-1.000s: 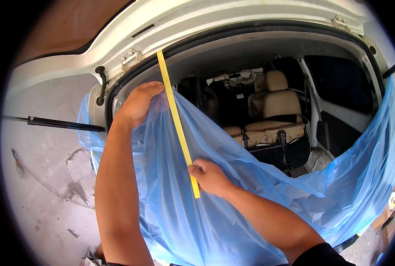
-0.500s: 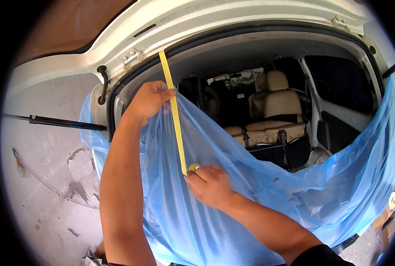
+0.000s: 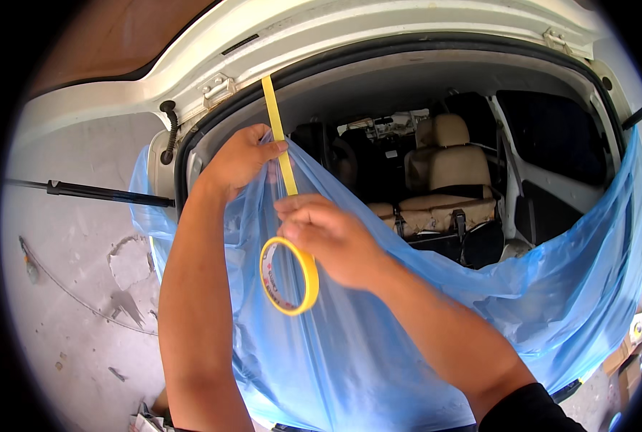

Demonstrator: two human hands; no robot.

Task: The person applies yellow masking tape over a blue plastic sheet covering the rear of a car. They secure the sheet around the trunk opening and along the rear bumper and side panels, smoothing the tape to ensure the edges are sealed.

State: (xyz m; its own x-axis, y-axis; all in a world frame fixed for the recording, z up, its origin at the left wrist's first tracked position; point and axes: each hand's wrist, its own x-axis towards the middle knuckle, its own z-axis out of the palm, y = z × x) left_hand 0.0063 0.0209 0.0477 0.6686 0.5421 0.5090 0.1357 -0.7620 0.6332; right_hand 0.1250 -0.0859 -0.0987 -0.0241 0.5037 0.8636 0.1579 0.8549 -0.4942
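Observation:
A strip of yellow masking tape (image 3: 272,108) runs down from the top edge of the vehicle's rear opening onto blue plastic sheeting (image 3: 378,345). My left hand (image 3: 243,160) is closed on the gathered upper edge of the sheeting, its thumb pressed on the tape strip. Just below, my right hand (image 3: 328,234) is closed on the tape at the strip's lower part. From that hand hangs the roll of yellow masking tape (image 3: 310,281), its pale cardboard core facing me. The fingers of my right hand are slightly blurred.
A raised white tailgate (image 3: 321,32) arches overhead, with a black gas strut (image 3: 112,196) on the left. Inside the vehicle stand beige seats (image 3: 458,169). A thin cable (image 3: 76,299) lies on the grey floor at left; cardboard boxes (image 3: 629,378) sit at lower right.
My right hand has moved up the strip toward my left hand. The tape roll, earlier mostly hidden by it, now hangs below. My left hand has barely moved.

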